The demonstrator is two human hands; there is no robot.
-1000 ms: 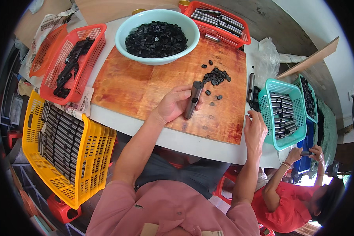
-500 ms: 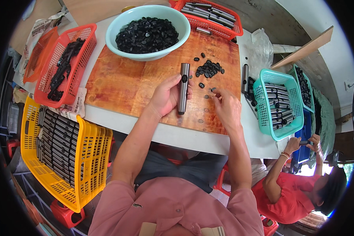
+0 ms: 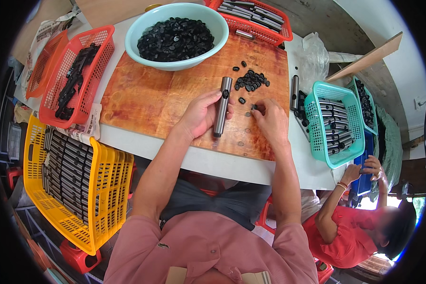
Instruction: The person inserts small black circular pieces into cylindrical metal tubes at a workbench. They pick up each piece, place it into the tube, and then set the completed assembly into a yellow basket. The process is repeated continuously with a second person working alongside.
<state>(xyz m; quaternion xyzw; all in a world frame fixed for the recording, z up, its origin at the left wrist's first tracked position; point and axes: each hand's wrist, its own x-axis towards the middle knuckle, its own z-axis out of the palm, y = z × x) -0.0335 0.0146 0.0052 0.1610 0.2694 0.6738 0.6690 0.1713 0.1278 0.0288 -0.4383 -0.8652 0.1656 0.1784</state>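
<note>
My left hand (image 3: pixel 199 113) is wrapped round a grey metal tube (image 3: pixel 221 112), which stands nearly upright to the eye with its top leaning slightly right. A dark oval spot (image 3: pixel 225 94) shows in the tube's upper side. My right hand (image 3: pixel 271 120) hovers low over the wooden board (image 3: pixel 146 102), thumb and forefinger pinched on a small black oval piece (image 3: pixel 254 107). Just beyond those fingertips lies a single black oval piece (image 3: pixel 242 101), and farther off is a loose pile of black oval pieces (image 3: pixel 252 80).
A pale blue basin (image 3: pixel 132 45) full of black pieces stands at the back. Red baskets (image 3: pixel 110 47) flank it. A yellow crate (image 3: pixel 97 189) of tubes is at left, a turquoise basket (image 3: pixel 336 158) of tubes at right. Beyond that sits a co-worker in red (image 3: pixel 350 232), hands on a part.
The tube's top has tipped a little to the right in my left hand. My right hand has shifted slightly left, and its fingers have drawn together.
</note>
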